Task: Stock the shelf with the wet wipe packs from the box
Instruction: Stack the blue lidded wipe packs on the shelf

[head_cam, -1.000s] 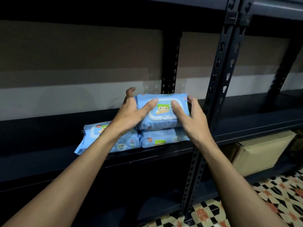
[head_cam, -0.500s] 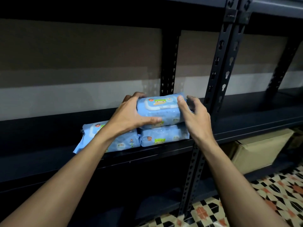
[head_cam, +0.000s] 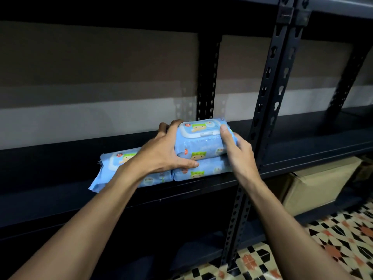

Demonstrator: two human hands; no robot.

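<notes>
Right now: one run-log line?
step: stacking | left hand: grips top pack | right hand: grips top pack | top pack: on lower pack | third pack: left of stack | shelf: three packs

1. Left of the packs the dark shelf board (head_cam: 50, 188) runs bare to the edge of view, with tall headroom up to the upper shelf (head_cam: 121, 9); a hand could enter there from the front.
2. The right end of this bay is filled: the top wet wipe pack (head_cam: 201, 142) lies on the lower right pack (head_cam: 203, 172), the left pack (head_cam: 113, 158) touching alongside.
3. The left hand (head_cam: 161, 152) and right hand (head_cam: 238, 152) grip the top pack's two ends, blocking both sides.
4. The perforated front upright (head_cam: 270, 98) stands just beside the right hand; the rear upright (head_cam: 207, 77) stands behind the stack.
5. Past that post the next bay's shelf (head_cam: 323, 142) lies open; a cardboard box (head_cam: 314, 184) sits below it.
</notes>
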